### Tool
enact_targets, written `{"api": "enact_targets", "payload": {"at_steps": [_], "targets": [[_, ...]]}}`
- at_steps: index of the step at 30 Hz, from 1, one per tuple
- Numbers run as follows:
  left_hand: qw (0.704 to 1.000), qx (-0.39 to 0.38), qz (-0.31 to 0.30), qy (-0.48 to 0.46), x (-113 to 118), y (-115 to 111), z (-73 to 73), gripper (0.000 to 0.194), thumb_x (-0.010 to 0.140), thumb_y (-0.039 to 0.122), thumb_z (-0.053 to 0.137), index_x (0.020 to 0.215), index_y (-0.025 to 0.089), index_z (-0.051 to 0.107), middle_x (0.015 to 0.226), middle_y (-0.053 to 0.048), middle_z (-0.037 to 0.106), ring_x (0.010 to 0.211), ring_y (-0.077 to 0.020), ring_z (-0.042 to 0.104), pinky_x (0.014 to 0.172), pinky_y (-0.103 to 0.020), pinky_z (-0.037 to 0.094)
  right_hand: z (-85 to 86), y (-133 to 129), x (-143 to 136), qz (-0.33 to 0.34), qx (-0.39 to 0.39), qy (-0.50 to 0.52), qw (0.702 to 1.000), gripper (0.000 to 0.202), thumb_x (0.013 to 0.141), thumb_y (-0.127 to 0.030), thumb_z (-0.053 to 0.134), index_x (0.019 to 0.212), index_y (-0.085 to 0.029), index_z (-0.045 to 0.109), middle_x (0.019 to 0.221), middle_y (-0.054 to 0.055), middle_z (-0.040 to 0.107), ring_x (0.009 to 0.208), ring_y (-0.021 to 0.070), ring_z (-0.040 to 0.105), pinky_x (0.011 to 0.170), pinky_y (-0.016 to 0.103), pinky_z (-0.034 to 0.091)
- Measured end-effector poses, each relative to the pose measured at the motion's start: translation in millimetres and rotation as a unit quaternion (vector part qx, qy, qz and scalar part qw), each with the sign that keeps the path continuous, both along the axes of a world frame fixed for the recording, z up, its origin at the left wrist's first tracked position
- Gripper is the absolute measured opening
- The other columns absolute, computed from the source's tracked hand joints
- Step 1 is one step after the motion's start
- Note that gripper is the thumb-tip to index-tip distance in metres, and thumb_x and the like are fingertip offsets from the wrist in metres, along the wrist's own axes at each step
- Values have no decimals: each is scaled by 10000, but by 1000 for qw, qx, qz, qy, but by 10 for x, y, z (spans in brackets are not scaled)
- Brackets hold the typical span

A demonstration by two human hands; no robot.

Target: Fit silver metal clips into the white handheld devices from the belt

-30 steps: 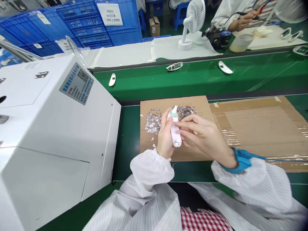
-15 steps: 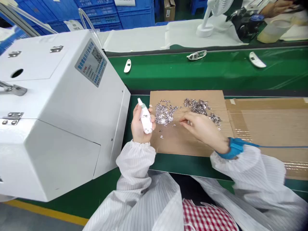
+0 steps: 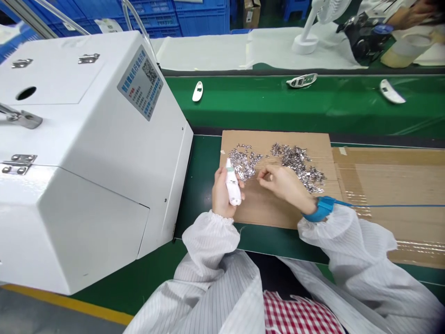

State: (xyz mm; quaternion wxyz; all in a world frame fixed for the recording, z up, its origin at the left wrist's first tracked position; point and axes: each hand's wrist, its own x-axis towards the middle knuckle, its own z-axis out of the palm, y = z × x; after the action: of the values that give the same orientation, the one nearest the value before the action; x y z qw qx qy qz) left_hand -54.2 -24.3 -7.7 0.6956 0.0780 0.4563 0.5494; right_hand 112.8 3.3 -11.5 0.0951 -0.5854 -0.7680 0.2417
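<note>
A person's 2 bare hands are over a dark green worktop [image 3: 198, 185]. The left hand [image 3: 221, 194] is clamped around a white device [image 3: 232, 189], which is held above the left edge of a cardboard sheet [image 3: 264, 214]. The device's long axis runs away from the person, its narrow nozzle at the far end and leaning slightly left, its rounded base towards the body.

The right hand [image 3: 282, 183] is to the right of the device, apart from it, over the same sheet. Its thumb and forefinger curl close together, pointing left towards the device; whether the tips meet, or pinch a small part, I cannot tell.

Small shiny metal parts form 2 piles on that sheet. The left pile [image 3: 244, 163] is just beyond the device, near the fingers of both hands. The right pile [image 3: 301, 162] is beyond and beside the right hand, which is the nearer of the 2 to it.

Counts: 1 device in hand; 2 piles, their parts too small and heaped to number; 2 cardboard sheets, the other sheet [image 3: 399, 181] to the right; 3 white shells, spread well apart along a green strip [image 3: 243, 109]: left shell [image 3: 197, 92], middle shell [image 3: 301, 81], right shell [image 3: 392, 91]. There is 1 blue strap [image 3: 319, 209] around the right wrist, and 1 white machine [image 3: 167, 139] at left.
</note>
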Motion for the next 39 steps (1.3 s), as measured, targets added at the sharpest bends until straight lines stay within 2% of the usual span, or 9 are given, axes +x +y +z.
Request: {"api": "enact_targets", "payload": {"at_steps": [8,15,23,27,30,32,34,36,39], "targets": [[995,34,-77,46,307,-96,-41,343,990,478,412,1257,271,472,730,8,559,397,-97,497,330,-197,378,370,-169,-9,66,17,141,988,52,810,-214,663,759,-210,658,679,-41,655,609,112,548,606,243,376],[992,44,-94,69,339,-133,17,311,997,462,392,1237,281,473,820,-6,592,359,-88,481,305,-224,376,382,-159,-3,97,62,115,987,71,816,-205,685,753,-206,653,644,-45,622,592,105,533,578,236,347],[991,45,-107,63,384,-166,28,306,1000,455,391,1243,279,453,681,35,555,327,-87,454,306,-202,357,380,-175,-2,138,83,67,985,77,839,-169,660,776,-207,683,744,-19,686,662,127,594,597,255,371],[993,-17,-115,-33,404,-137,20,286,1008,418,366,1133,220,530,636,27,524,365,-103,473,307,-199,343,365,-178,7,160,106,84,978,140,898,-197,625,848,-232,750,863,13,717,743,152,645,632,281,424],[976,-92,-141,-139,420,-103,-3,330,1022,367,299,951,162,547,664,-20,552,441,-118,526,303,-190,314,510,-203,63,71,158,185,967,118,900,-235,644,844,-242,747,793,11,706,692,143,641,596,286,445],[965,-130,-152,-169,447,-99,-31,297,1021,323,307,915,154,526,727,-50,598,451,-109,521,305,-187,299,675,-242,100,-57,227,309,922,167,919,-296,622,785,-247,710,673,0,659,565,129,590,502,293,414],[962,-155,-148,-168,489,-114,-72,235,1014,282,333,920,157,508,740,-49,607,436,-99,497,317,-190,305,840,-289,101,-153,272,448,837,289,919,-394,606,663,-262,625,531,-17,542,425,124,481,395,315,337],[967,-161,-128,-150,537,-139,-124,172,1006,271,374,941,170,497,707,-19,580,431,-95,483,339,-192,324,948,-329,42,-173,278,547,771,425,876,-508,627,543,-276,499,437,-34,392,341,120,354,332,337,268],[973,-153,-117,-127,587,-169,-202,158,962,341,520,975,186,499,697,12,553,441,-86,485,381,-183,353,950,-348,-132,-155,279,589,742,529,846,-558,644,482,-274,385,395,-50,288,308,105,256,306,334,234]]}}
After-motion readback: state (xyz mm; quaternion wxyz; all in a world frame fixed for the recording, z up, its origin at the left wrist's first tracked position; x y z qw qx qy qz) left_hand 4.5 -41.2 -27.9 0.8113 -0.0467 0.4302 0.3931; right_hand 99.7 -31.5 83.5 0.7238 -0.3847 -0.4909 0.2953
